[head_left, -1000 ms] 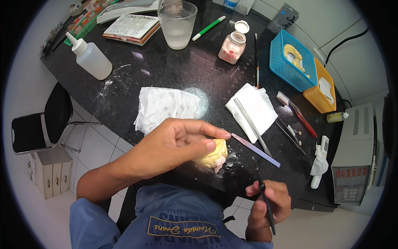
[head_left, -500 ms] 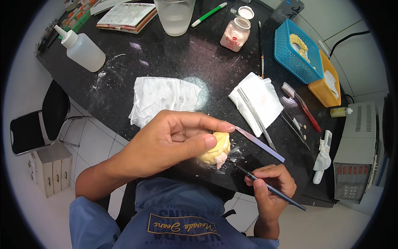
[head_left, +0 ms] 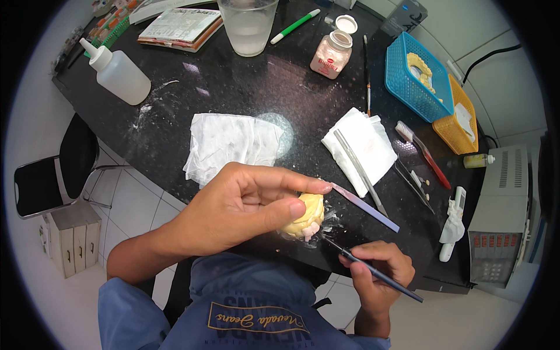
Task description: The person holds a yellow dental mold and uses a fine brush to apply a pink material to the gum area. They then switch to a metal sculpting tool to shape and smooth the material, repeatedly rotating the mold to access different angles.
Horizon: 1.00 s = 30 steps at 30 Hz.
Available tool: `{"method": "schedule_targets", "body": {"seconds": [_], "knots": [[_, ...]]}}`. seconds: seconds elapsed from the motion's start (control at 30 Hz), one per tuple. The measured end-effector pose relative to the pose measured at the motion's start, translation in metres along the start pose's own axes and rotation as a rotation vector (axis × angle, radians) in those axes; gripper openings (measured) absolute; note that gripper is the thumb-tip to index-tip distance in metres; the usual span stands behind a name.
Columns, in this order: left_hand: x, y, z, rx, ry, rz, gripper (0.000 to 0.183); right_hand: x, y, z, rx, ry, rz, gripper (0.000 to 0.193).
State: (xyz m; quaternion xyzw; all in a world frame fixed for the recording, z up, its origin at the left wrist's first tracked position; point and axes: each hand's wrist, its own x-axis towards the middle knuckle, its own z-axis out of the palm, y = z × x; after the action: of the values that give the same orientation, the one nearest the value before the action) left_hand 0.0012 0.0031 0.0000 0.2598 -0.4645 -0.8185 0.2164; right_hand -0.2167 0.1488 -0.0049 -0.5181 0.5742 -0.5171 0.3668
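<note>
My left hand (head_left: 245, 210) is closed on a small yellow dental cast (head_left: 310, 211), held between thumb and fingers above the near edge of the black table. A lump of pale pink material (head_left: 311, 230) sits on the cast's lower right side. In my right hand (head_left: 382, 271) is a slim dark-handled tool (head_left: 382, 276), gripped like a pen. Its fine tip points at the pink lump, a small distance to the right of it; whether it is a brush or a carver I cannot tell. Part of the cast is hidden behind my left thumb.
Beyond my left hand lies a white tissue (head_left: 233, 143). A metal spatula (head_left: 359, 166) rests on a folded cloth (head_left: 373, 146), near a lilac file (head_left: 367, 208), tweezers (head_left: 414, 186) and a toothbrush (head_left: 424, 153). Farther back stand a pink powder jar (head_left: 331, 55), a water cup (head_left: 247, 29) and a squeeze bottle (head_left: 123, 79).
The tool in my right hand has shifted slightly left and down. The cast seems slightly turned in my left hand. The whole view has moved a little, so the table things sit lower.
</note>
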Motion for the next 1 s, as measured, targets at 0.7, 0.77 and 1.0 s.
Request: {"method": "schedule_targets", "body": {"seconds": [0.7,0.77,1.0], "knots": [[-0.003,-0.001,0.005,0.017,0.009,0.013,0.040,-0.004,0.007,0.009,-0.107,0.010,-0.502,0.029],[-0.002,-0.001,0.005,0.012,0.013,0.008,0.040,-0.004,0.006,0.009,-0.112,-0.017,-0.510,0.032],[-0.003,0.000,0.005,0.018,0.014,0.010,0.039,-0.001,0.002,0.008,-0.156,-0.096,-0.511,0.038]]}}
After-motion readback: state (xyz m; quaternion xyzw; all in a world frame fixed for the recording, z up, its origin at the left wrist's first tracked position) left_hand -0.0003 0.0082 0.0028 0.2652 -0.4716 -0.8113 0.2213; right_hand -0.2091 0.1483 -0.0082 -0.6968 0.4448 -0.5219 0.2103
